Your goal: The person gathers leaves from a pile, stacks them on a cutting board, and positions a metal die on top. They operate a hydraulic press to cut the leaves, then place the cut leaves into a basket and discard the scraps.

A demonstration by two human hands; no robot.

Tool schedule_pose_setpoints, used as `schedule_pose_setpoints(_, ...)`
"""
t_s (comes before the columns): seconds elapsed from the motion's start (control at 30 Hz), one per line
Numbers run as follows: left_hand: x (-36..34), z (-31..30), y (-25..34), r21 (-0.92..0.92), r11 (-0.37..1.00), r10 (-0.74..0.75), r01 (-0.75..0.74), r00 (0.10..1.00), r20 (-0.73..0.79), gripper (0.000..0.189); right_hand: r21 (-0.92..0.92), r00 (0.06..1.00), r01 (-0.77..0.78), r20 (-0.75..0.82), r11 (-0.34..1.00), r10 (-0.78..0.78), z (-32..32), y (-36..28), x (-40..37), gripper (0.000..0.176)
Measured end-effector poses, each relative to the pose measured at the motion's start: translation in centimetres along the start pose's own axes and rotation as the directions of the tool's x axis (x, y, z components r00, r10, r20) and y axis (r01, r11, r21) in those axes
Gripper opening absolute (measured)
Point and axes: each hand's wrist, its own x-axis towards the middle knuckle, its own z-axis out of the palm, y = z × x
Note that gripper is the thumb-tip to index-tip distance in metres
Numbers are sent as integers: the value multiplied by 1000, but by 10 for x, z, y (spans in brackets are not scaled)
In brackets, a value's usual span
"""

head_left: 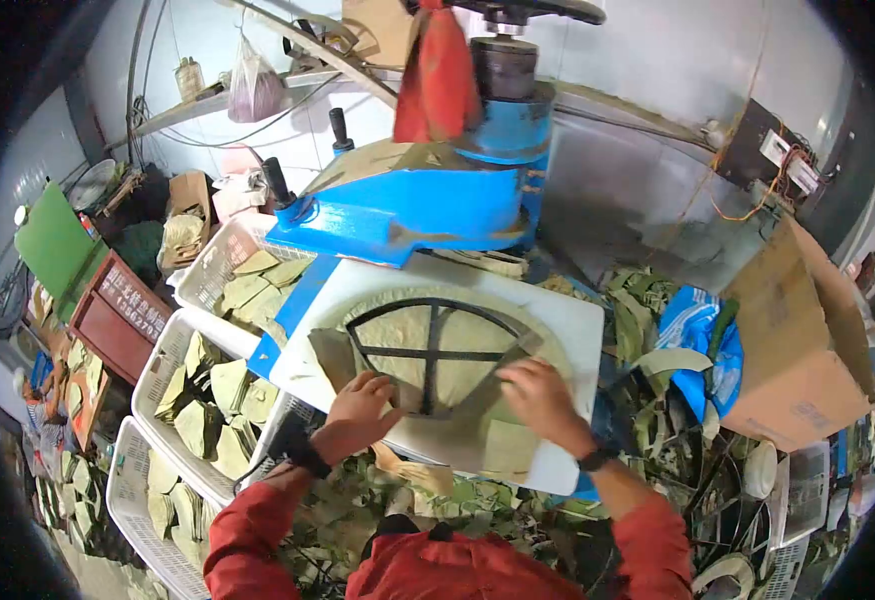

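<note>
A black cutting frame (431,353) with crossed bars lies on pale green sheet material (397,332) on a white board (579,350). My left hand (360,406) is at the frame's lower left corner, its fingers bent; whether it grips the frame or the sheet cannot be made out. At the frame's right side, my right hand (537,396) has its fingers curled near the sheet edge, their hold unclear. A squarish green piece (509,448) lies at the board's front edge below my right hand.
The blue press arm (437,205) with black handles stands behind the board. White baskets of cut pieces (147,408) line the left. On the right are a cardboard box (787,350) and a blue bag (692,325). Green scraps (357,500) cover the floor.
</note>
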Motion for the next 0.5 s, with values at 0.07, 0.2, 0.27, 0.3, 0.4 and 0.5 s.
schedule_pose_setpoints(0.07, 12, -23, 8, 58, 995, 75, -81, 992, 99, 46, -158, 998, 61, 31, 985, -57, 44, -13, 38, 22)
schedule_pose_setpoints(0.2, 26, -1, -9, -173, 956, 246, -236, 969, 35, 48, -309, 972, -36, 209, 950, 105, 88, -2, 74, 25)
schedule_pose_setpoints(0.27, 40, -24, -3, -188, 968, 214, -165, 937, 277, 52, -265, 944, -56, 300, 963, 137, 96, 10, 82, 27)
schedule_pose_setpoints(0.3, 42, -29, -2, -186, 973, 203, -138, 894, 400, 54, -243, 926, -78, 341, 967, 160, 98, 10, 79, 28)
schedule_pose_setpoints(0.4, 54, -19, -19, -245, 930, 351, -275, 863, 364, 61, -433, 946, 8, 295, 902, 133, 78, -28, 88, 28)
schedule_pose_setpoints(0.5, 57, -31, -30, -368, 870, 458, -328, 815, 356, 66, -475, 968, 30, 233, 879, 93, 77, -69, 85, 26)
